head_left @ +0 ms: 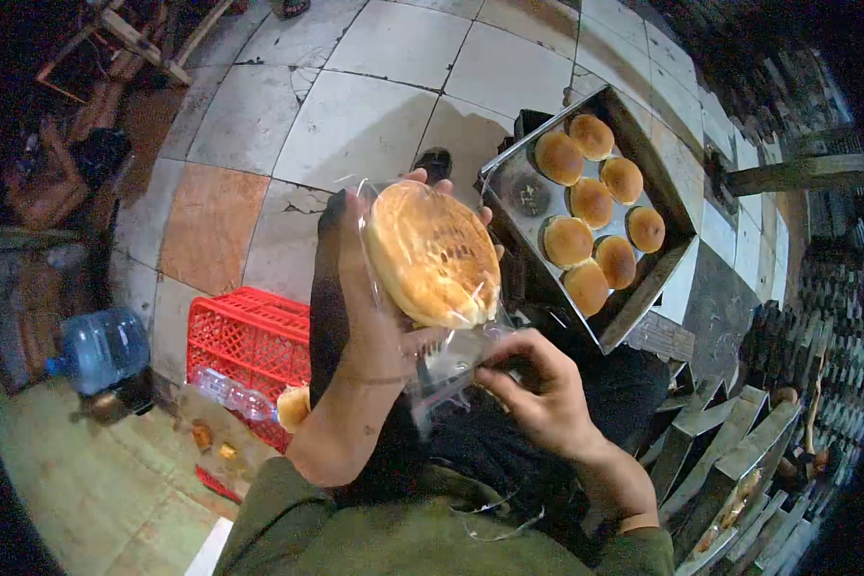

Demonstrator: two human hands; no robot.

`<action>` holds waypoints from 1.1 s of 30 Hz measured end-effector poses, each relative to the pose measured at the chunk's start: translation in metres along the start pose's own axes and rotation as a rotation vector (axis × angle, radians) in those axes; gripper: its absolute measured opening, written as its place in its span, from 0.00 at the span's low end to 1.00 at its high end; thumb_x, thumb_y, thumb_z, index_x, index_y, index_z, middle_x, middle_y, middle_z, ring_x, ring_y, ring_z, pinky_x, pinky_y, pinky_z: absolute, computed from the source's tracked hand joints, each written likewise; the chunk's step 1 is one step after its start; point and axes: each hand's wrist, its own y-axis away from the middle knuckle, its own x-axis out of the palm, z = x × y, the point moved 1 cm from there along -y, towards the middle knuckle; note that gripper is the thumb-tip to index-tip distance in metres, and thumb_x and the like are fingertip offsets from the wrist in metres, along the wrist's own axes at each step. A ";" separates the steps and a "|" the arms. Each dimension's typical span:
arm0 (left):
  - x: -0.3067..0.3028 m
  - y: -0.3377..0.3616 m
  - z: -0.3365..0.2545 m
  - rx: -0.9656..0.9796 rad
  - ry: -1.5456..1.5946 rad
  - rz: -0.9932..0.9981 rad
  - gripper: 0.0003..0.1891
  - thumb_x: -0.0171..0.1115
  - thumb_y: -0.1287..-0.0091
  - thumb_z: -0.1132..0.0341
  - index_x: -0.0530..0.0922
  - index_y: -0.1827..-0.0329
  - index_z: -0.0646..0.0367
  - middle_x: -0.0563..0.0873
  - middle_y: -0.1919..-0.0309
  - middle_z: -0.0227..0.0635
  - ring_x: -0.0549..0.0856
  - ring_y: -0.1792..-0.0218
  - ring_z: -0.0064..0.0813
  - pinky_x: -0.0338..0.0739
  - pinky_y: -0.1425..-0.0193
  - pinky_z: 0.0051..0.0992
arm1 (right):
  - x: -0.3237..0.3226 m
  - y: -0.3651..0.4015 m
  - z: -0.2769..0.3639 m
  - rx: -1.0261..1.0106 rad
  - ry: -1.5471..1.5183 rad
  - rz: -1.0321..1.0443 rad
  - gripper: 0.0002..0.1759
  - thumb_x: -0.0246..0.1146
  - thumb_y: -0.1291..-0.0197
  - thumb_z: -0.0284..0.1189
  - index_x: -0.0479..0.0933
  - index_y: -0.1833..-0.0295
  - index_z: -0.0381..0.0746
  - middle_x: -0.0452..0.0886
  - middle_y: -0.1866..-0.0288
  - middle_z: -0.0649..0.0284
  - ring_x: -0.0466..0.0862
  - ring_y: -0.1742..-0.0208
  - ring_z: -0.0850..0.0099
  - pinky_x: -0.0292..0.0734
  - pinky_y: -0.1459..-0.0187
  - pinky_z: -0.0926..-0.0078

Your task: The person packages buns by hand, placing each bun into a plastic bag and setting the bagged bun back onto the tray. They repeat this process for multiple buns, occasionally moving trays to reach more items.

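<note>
A large round golden bun point(427, 254) sits inside a clear plastic bag point(442, 357), its browned, marked face toward me. My left hand point(360, 312) is closed around the bagged bun from beneath, with fingertips showing past its far edge. At the bag's loose near end, my right hand point(538, 389) pinches the plastic between thumb and fingers. Just beyond, to the right, a metal tray point(643, 317) holds several round buns point(591, 203) with brown tops.
Beside my left forearm stands a red plastic crate point(245, 336) with a clear bottle point(232, 394) and part of another bun point(294, 408). A blue water jug point(106, 350) is further left. Metal pans point(739, 446) stack at the right. White tiles point(360, 120) cover the floor ahead.
</note>
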 end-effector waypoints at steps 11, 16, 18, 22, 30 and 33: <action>-0.037 -0.011 0.026 0.115 -0.213 0.035 0.32 0.43 0.39 0.38 0.68 0.44 0.55 0.76 0.51 0.48 0.77 0.50 0.45 0.76 0.49 0.45 | -0.026 0.051 0.013 -0.129 0.587 0.906 0.12 0.59 0.50 0.30 0.70 0.59 0.38 0.76 0.70 0.49 0.79 0.66 0.58 0.74 0.63 0.62; 0.024 0.059 0.077 -0.587 0.303 0.229 0.33 0.42 0.38 0.35 0.66 0.40 0.50 0.77 0.49 0.40 0.77 0.48 0.39 0.76 0.52 0.40 | -0.070 0.039 -0.006 -0.593 0.395 -0.567 0.48 0.76 0.68 0.43 0.62 0.39 0.40 0.69 0.42 0.56 0.73 0.44 0.59 0.72 0.46 0.65; 0.016 0.082 0.083 -0.526 -0.259 -0.131 0.36 0.42 0.40 0.32 0.63 0.38 0.49 0.75 0.47 0.35 0.75 0.46 0.37 0.73 0.49 0.36 | -0.057 0.037 -0.024 -0.375 -0.278 -0.589 0.52 0.75 0.66 0.47 0.57 0.37 0.39 0.66 0.40 0.57 0.72 0.42 0.61 0.69 0.42 0.65; -0.018 0.105 0.014 0.205 -1.143 -0.014 0.20 0.54 0.33 0.55 0.71 0.46 0.59 0.76 0.51 0.33 0.74 0.49 0.26 0.67 0.43 0.28 | -0.002 0.012 -0.052 -0.218 -0.245 -0.160 0.33 0.61 0.44 0.48 0.64 0.41 0.36 0.69 0.43 0.58 0.69 0.41 0.65 0.65 0.41 0.69; -0.024 0.129 -0.025 0.612 -1.805 -0.362 0.05 0.56 0.38 0.73 0.79 0.64 0.65 0.76 0.68 0.35 0.76 0.63 0.30 0.71 0.59 0.25 | 0.071 0.005 -0.023 -0.225 0.119 -0.363 0.09 0.60 0.46 0.20 0.77 0.57 0.34 0.79 0.66 0.58 0.77 0.66 0.68 0.71 0.64 0.76; 0.006 0.138 -0.033 1.083 -1.687 0.227 0.07 0.63 0.44 0.69 0.75 0.66 0.61 0.74 0.71 0.33 0.75 0.66 0.32 0.72 0.63 0.32 | 0.046 0.031 0.008 -0.785 0.186 -0.382 0.18 0.67 0.60 0.18 0.76 0.58 0.37 0.78 0.64 0.57 0.78 0.66 0.66 0.73 0.69 0.75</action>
